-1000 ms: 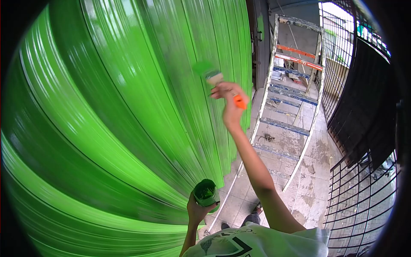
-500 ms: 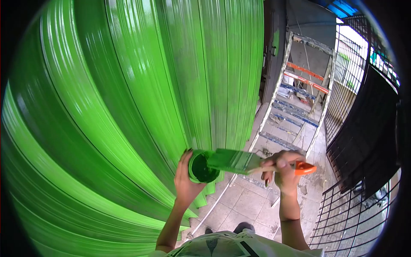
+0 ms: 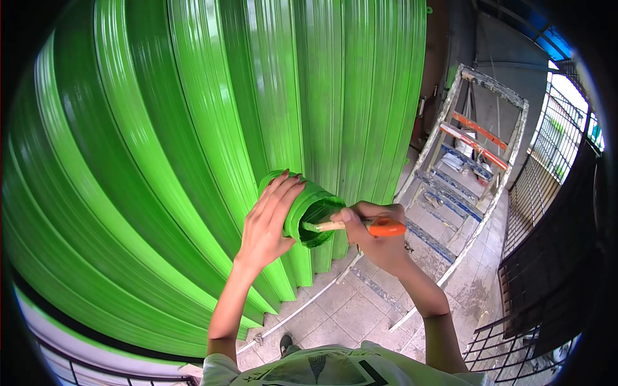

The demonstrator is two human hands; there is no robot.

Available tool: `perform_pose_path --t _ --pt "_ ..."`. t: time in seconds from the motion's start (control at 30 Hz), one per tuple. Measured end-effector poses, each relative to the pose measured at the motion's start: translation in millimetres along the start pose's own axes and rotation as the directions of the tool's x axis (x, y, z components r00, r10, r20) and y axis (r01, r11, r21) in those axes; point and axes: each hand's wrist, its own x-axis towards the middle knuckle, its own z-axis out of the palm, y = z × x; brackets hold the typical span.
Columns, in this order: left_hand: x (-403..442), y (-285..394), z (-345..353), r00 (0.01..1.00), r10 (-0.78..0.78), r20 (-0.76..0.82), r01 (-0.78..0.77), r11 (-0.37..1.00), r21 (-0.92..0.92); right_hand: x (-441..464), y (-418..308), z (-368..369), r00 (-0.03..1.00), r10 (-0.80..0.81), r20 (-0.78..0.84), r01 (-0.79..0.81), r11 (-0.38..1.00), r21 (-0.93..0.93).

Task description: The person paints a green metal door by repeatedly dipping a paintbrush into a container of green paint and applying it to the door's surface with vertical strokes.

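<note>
My left hand [image 3: 265, 222] is wrapped round a green paint can [image 3: 300, 204], which is tilted with its mouth toward my right hand. In my right hand [image 3: 376, 237] is a paintbrush [image 3: 385, 226] with an orange handle end; its bristle end is inside the can, hidden by the rim and dark green paint. Behind the can stands a corrugated green metal panel [image 3: 206, 128] with glossy streaks and some duller, greyish ones.
A paint-spattered stepladder [image 3: 520, 138] stands to the right on the tiled floor [image 3: 335, 289]. Beyond it are a metal grille [image 3: 547, 151] and a dark sheet [image 3: 553, 244]. My shoe [image 3: 286, 342] shows at the bottom.
My right hand has come down from the panel and brought the brush into the can. My left hand has raised and tilted the can. The view has shifted, placing the ladder further right.
</note>
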Motion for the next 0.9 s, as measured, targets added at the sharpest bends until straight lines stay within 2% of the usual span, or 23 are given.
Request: perform_pose_path --t 0.37,0.57,0.7,0.73,0.83,0.87,0.9 --pt "3 56 -9 0.977 -0.113 0.181 0.096 0.99 0.099 -15 17 -24 0.983 0.158 0.091 -0.179 0.933 0.312" --pt "-1 70 -5 0.964 -0.15 0.221 0.115 0.98 0.163 -11 26 -25 0.971 0.107 0.216 -0.161 0.954 0.251" --pt "-7 70 -2 0.95 -0.207 0.234 0.17 0.971 0.17 -13 35 -20 0.961 0.017 0.277 -0.075 0.977 0.201" --pt "-8 69 -1 0.949 -0.222 0.223 0.188 0.968 0.165 -12 37 -20 0.969 0.002 0.248 -0.084 0.943 0.322" --pt "-18 67 1 0.931 -0.311 0.192 0.286 0.947 0.146 -5 27 -32 0.927 0.107 0.359 -0.242 0.902 0.357" --pt "-24 64 2 0.914 -0.363 0.183 0.343 0.93 0.134 -3 27 -37 0.887 0.086 0.454 -0.258 0.907 0.332" --pt "-29 61 4 0.894 -0.413 0.174 0.397 0.91 0.12 -2 26 -39 0.872 0.09 0.482 -0.268 0.911 0.315"
